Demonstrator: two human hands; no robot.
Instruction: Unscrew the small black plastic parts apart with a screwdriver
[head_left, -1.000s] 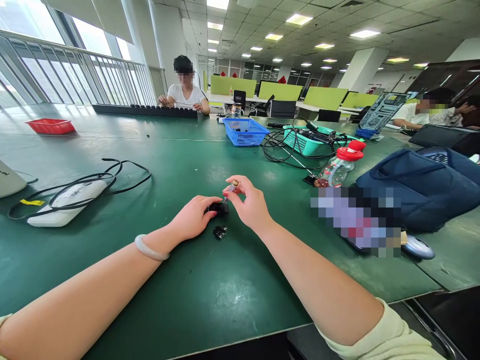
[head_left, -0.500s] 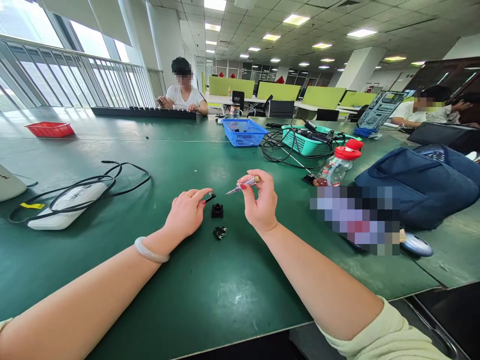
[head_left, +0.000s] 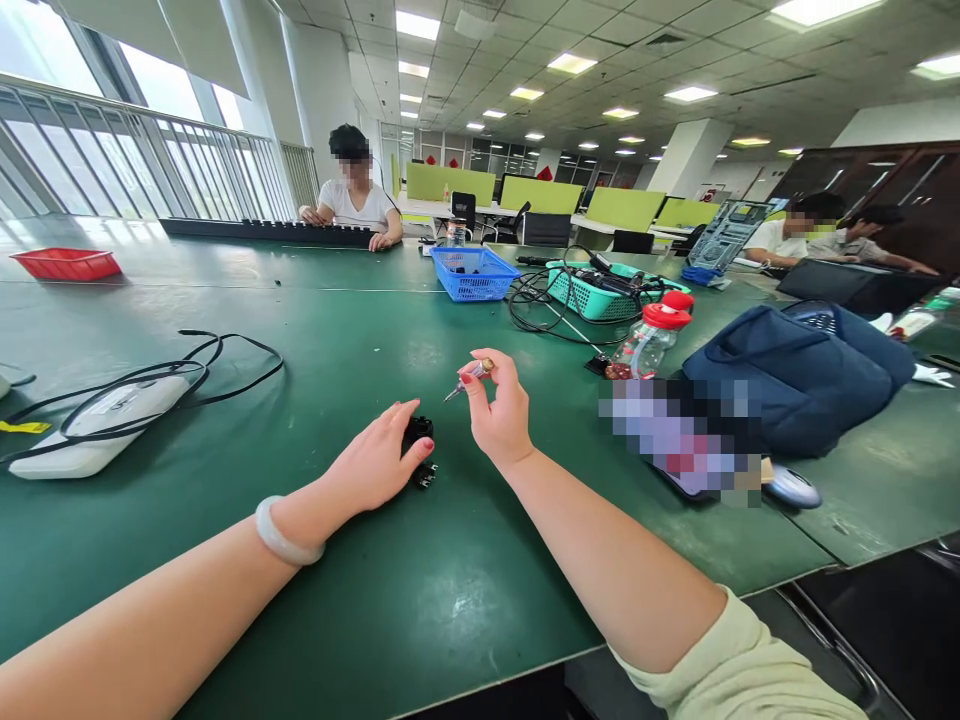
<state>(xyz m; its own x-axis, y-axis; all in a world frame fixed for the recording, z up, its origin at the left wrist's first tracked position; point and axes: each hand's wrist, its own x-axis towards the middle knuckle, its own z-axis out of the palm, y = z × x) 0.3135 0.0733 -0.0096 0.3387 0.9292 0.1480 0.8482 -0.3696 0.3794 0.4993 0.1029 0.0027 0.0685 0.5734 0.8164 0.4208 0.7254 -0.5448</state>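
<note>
My right hand is raised just above the green table, pinching a small screwdriver with a clear handle, tip pointing left and down. My left hand rests on the table with fingers closed round a small black plug part. A second small black piece with metal prongs lies on the table right beside my left thumb. A pale bangle circles my left wrist.
A white device with a black cable lies left. A blue basket, a teal basket of cables, a red-capped bottle and a dark blue bag stand beyond and right. People sit at the far side.
My left hand set down the thin piece it pinched and came down onto the black plug part. The right hand stays lifted with the screwdriver. The view shifted slightly.
</note>
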